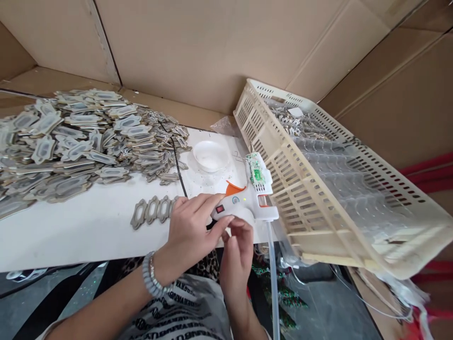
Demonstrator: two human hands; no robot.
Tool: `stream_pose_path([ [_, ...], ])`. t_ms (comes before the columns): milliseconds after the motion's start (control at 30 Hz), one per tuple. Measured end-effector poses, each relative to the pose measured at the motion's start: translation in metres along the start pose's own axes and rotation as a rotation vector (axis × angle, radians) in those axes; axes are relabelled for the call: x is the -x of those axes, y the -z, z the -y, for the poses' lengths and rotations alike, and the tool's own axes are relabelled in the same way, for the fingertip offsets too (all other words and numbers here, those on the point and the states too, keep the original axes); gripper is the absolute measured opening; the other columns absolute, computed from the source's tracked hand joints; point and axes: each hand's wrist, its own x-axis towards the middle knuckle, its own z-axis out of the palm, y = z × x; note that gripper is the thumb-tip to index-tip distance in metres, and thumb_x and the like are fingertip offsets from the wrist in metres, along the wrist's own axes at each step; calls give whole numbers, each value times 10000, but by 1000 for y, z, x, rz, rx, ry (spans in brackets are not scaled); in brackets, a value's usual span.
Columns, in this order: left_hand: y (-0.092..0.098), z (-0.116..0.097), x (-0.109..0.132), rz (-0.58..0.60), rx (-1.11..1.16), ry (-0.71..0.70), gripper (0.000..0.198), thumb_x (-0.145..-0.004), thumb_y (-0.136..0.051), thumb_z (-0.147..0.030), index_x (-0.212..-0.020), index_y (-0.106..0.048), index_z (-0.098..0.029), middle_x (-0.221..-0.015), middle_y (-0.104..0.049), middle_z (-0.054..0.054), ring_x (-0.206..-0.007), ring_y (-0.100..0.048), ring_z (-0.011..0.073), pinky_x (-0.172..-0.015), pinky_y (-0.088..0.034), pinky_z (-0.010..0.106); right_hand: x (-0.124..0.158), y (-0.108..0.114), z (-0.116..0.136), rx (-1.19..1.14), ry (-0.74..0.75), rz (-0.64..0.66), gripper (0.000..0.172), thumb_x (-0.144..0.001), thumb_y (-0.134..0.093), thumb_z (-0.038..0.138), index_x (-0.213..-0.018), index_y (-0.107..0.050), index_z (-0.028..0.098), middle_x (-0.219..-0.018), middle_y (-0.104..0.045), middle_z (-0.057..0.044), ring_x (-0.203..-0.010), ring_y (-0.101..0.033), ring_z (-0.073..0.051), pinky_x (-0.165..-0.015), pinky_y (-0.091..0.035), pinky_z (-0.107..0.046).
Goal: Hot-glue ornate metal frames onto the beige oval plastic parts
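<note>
A white hot glue gun with an orange trigger and a red switch lies on its side over the table's front edge. Its nozzle end is smeared with green, and a long clear glue stick hangs from its back. My left hand is closed at the base of its handle, thumb below and fingers above. Just under the handle, my right hand has curled fingers close to the left thumb; anything inside them is hidden. Several small grey scalloped frames stand in a row beside my left hand, partly covered by it.
A large heap of similar frames covers the left of the white table. Behind the gun stands a white bowl. A cream plastic crate with clear plastic pieces and metallic parts rises at right. Cardboard walls enclose the back.
</note>
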Motion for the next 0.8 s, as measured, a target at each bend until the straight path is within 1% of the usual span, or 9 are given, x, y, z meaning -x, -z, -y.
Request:
stream_pose_path([
  [67,-1,-2,5,9,34,15,242,-1008,-543,-368,-1156,-642,-204,-999,-768,30,-737,-689,165,-683,-424,368,-14,-6,-6,-73,-67,24,288,-994,-539,450,-1216,-595,275,-1095,-697,-61,-999,-694,-188,-858,-591,-339],
  [167,-1,1,10,36,73,17,219,-1001,-549,-320,-1178,-634,-226,-1053,-768,33,-855,-713,183,-724,-455,361,-34,-12,-8,-105,-219,106,316,-989,-549,464,-1126,-689,216,-1075,-743,-81,-1071,-691,-219,-988,-535,-389],
  [233,5,9,11,78,83,24,263,-982,-580,-339,-1228,-611,-250,-1104,-759,30,-908,-711,196,-769,-489,358,-43,-13,-6,-114,-347,91,354,-966,-575,493,-999,-741,183,-992,-764,-80,-1031,-694,-233,-968,-518,-386],
  [300,18,25,10,133,70,63,345,-937,-645,-406,-1244,-594,-257,-1113,-748,35,-903,-701,218,-800,-517,371,-51,-12,-5,-107,-410,32,381,-921,-621,524,-858,-751,171,-867,-762,-66,-894,-689,-229,-864,-517,-366],
  [400,43,55,10,221,28,161,379,-842,-716,-476,-1124,-620,-241,-1052,-736,53,-937,-682,279,-816,-538,414,-65,-6,-6,-67,-337,-26,357,-871,-677,508,-734,-728,183,-774,-735,-39,-785,-641,-203,-779,-480,-334],
  [467,57,75,10,317,13,201,373,-776,-752,-466,-1063,-631,-261,-1064,-730,55,-984,-669,311,-811,-551,425,-77,-2,-6,-32,-259,2,351,-886,-661,490,-703,-718,196,-749,-713,-26,-788,-628,-193,-778,-467,-322],
  [533,64,90,11,407,-9,235,419,-705,-787,-432,-1067,-644,-278,-1105,-722,68,-1022,-657,346,-808,-559,447,-89,0,-4,16,-205,62,345,-892,-648,478,-696,-715,202,-744,-695,-22,-796,-628,-191,-770,-471,-318],
  [667,63,100,10,541,-58,267,568,-624,-810,-346,-1164,-649,-269,-1169,-716,98,-1097,-632,410,-914,-524,538,-109,-5,3,121,-159,157,205,-806,-738,410,-800,-714,206,-767,-708,-15,-799,-646,-194,-765,-505,-325],
  [800,57,100,6,603,-78,262,522,-660,-774,-318,-1162,-643,-259,-1192,-720,85,-1129,-631,389,-970,-476,537,-120,-19,4,112,-215,207,248,-755,-744,422,-850,-708,196,-753,-691,-14,-735,-640,-192,-720,-530,-336],
])
